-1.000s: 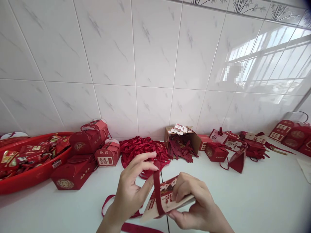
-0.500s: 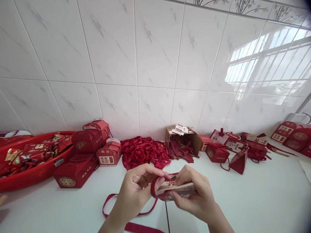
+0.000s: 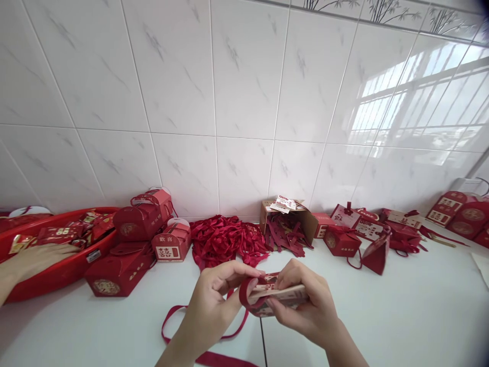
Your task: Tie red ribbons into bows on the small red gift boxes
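My right hand is closed around a small red and cream printed paper candy box, thumb below and fingers curled over its top. At the box's left end, my left hand is closed, pinching a red ribbon that bends in a loop there. The exact spot of the fingertips' grip is partly hidden. More red ribbon trails onto the white table under my left wrist and curls into a loop beside it.
Another person's hand is in the red basin of wrapped sweets at left. Red gift boxes are stacked beside it. A heap of red ribbons and a cardboard box of dark red strips lie by the wall. More boxes stand right.
Another person's hand has come in from the left and reached into the basin of sweets. My hands and the candy box have barely moved.
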Tool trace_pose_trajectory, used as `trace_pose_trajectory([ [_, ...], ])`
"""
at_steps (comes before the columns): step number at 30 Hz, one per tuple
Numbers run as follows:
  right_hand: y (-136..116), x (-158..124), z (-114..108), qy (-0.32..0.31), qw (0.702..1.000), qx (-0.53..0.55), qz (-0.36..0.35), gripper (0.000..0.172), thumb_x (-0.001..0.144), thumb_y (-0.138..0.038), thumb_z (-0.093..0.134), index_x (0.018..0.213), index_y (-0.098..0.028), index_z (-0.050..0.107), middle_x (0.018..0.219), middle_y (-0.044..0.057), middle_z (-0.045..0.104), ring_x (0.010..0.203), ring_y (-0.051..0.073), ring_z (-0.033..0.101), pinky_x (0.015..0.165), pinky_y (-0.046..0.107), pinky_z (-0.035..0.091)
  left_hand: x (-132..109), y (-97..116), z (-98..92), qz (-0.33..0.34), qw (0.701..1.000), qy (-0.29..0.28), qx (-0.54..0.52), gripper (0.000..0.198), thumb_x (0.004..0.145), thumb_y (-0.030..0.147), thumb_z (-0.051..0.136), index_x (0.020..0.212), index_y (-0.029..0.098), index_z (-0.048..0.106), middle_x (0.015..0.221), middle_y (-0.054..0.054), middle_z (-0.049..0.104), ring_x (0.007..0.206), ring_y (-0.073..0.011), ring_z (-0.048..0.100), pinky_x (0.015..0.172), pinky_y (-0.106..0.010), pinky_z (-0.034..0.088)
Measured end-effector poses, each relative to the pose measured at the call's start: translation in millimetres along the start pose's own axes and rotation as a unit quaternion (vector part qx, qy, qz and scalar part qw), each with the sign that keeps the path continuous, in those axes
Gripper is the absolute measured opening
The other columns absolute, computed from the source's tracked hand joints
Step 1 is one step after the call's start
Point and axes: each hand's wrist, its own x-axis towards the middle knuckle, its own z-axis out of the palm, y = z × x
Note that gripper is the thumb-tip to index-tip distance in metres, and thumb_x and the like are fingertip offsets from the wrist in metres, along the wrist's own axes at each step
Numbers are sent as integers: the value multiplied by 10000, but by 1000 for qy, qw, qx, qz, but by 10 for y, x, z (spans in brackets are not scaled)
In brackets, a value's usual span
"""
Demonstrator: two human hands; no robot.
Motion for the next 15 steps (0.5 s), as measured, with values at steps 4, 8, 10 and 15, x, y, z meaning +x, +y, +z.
trace_pose_trajectory([
  [4,30,-10,3,-6,1000,8,9,220,774,-208,705,832,-229,493,681,-8,586,594,134,563,512,235,442,-8,39,-4,-17,1000,-18,11,128,843,224,633,909,158,721,819,-67,739,723,-157,691,657,-206,570],
  [8,45,-10,-1,-5,1000,4,2,215,783,-209,703,841,-228,496,677,-9,582,598,131,557,518,232,440,-3,58,6,5,1000,-25,10,142,822,170,633,925,180,731,724,-29,708,708,-143,679,616,-171,549],
  [10,44,-10,-2,-5,1000,-1,-2,212,785,-205,702,842,-226,499,675,-9,582,597,129,552,522,233,437,-6,61,19,12,1000,-17,0,167,816,149,626,933,194,736,684,-15,696,702,-142,684,601,-159,546],
  [15,34,-11,5,-10,1000,-3,-3,210,789,-216,706,842,-225,504,679,-8,586,602,129,551,523,236,435,-36,42,38,6,1000,6,11,163,820,150,618,918,197,740,791,-39,751,721,-151,707,618,-164,557],
])
